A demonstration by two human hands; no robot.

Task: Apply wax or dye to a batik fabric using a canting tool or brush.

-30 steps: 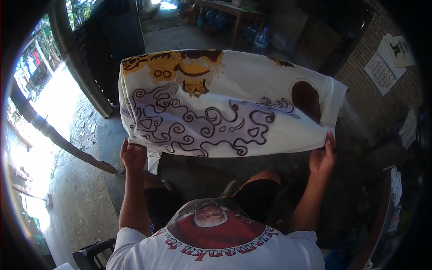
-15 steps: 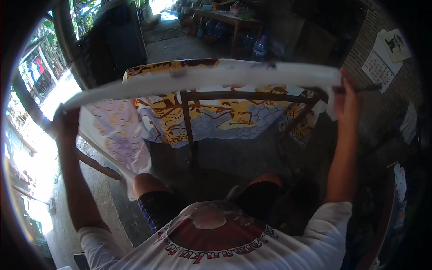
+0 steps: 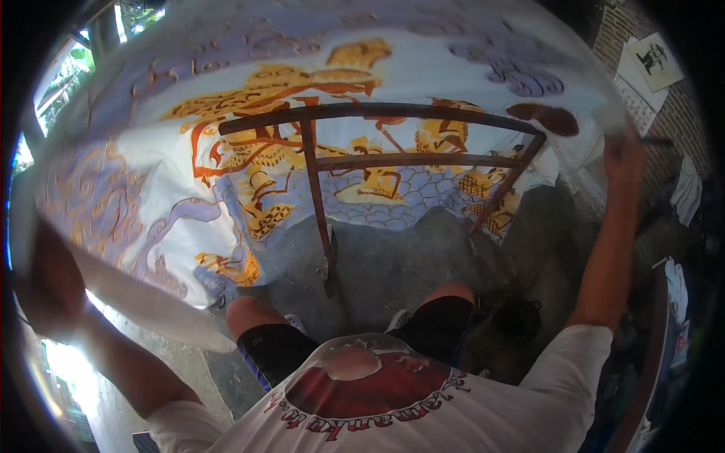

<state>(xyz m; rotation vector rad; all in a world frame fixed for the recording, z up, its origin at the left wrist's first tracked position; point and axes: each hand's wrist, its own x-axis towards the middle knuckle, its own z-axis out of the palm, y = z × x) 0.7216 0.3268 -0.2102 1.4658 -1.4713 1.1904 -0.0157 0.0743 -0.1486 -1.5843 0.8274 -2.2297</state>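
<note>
A large white cloth [image 3: 423,60] with purple, orange and brown batik patterns billows up in front of me and drapes over a dark wooden frame [image 3: 332,113]. At the right my right hand [image 3: 625,157] is closed on the cloth's edge. A thin dark stick-like thing [image 3: 657,141] juts out beside that hand; its kind is not clear. Out at the far left my left hand [image 3: 49,283] grips the cloth's other side, raised and partly smeared, with its fingertips hard to see. The frame's legs show below the cloth.
Grey concrete floor [image 3: 377,260] lies under the frame, between my knees and the cloth. A brick wall [image 3: 604,49] with a pinned picture [image 3: 653,60] is at the right. A pale hanging cloth [image 3: 686,192] is nearby. Bright light comes in from the left.
The raised cloth was a narrow band between my hands; now it spreads open wide and hides the room behind. My left hand has moved outward and down, my right hand slightly right.
</note>
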